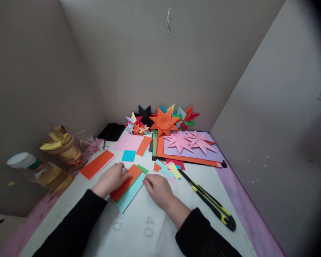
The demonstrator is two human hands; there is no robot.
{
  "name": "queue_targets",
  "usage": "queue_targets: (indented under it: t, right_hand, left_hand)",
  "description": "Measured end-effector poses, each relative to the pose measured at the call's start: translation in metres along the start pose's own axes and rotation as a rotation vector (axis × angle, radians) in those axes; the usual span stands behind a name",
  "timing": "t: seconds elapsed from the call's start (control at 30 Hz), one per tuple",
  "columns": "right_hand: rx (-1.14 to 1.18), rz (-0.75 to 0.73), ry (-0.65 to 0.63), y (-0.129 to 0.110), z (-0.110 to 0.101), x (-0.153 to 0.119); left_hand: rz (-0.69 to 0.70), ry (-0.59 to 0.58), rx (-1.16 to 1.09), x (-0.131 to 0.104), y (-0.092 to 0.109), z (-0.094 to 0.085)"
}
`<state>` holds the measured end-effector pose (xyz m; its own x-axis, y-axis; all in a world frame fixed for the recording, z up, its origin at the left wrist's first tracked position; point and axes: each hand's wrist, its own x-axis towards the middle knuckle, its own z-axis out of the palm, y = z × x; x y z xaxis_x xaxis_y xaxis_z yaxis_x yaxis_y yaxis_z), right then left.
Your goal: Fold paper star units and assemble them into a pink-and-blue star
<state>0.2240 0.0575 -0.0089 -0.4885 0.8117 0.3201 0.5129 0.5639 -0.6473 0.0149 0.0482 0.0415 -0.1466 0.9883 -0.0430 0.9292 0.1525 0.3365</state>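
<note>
My left hand (111,179) presses its curled fingers on the left edge of an orange paper strip (128,181). Under that strip, fanned out to the right, are a green paper strip (143,169) and a light blue paper strip (132,192). At the upper right corner of the light blue strip, my right hand (159,190) is closed, thumb and fingers pinched together at the paper's edge; its fingertips partly hide what they grip. A black and yellow utility knife (208,201) lies right of my right hand.
Small paper scraps (167,169), a blue square (128,156) and an orange strip (97,164) lie around. Folded paper stars (164,121) stand at the wall, with pink stars (179,141) on stacked sheets. Left are a bottle (42,173), a cup (69,151) and scissors (103,147).
</note>
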Motion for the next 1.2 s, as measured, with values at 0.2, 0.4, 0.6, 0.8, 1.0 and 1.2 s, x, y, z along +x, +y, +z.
queue_targets:
  t: [0.2, 0.4, 0.6, 0.8, 1.0, 1.2]
  right_hand:
    - [0.048, -0.060, -0.096, -0.005, 0.001, -0.003]
    - [0.237, 0.004, 0.008, -0.005, 0.001, -0.006]
    - [0.571, 0.075, 0.221, -0.004, 0.009, -0.002]
    - [0.563, 0.058, 0.097, -0.013, 0.006, -0.004]
    - [0.578, 0.121, 0.249, -0.013, 0.013, 0.002]
    - [0.604, 0.152, 0.285, -0.008, 0.012, 0.003]
  left_hand:
    - [0.017, -0.136, -0.002, -0.023, 0.015, 0.016]
    - [0.058, -0.126, -0.242, -0.009, 0.017, 0.019]
    - [0.091, 0.038, -1.075, -0.024, 0.040, 0.016]
    - [0.212, -0.030, -1.211, -0.027, 0.048, 0.038]
    - [0.280, 0.068, -1.124, -0.027, 0.053, 0.051]
    - [0.326, -0.101, -1.084, -0.034, 0.055, 0.044]
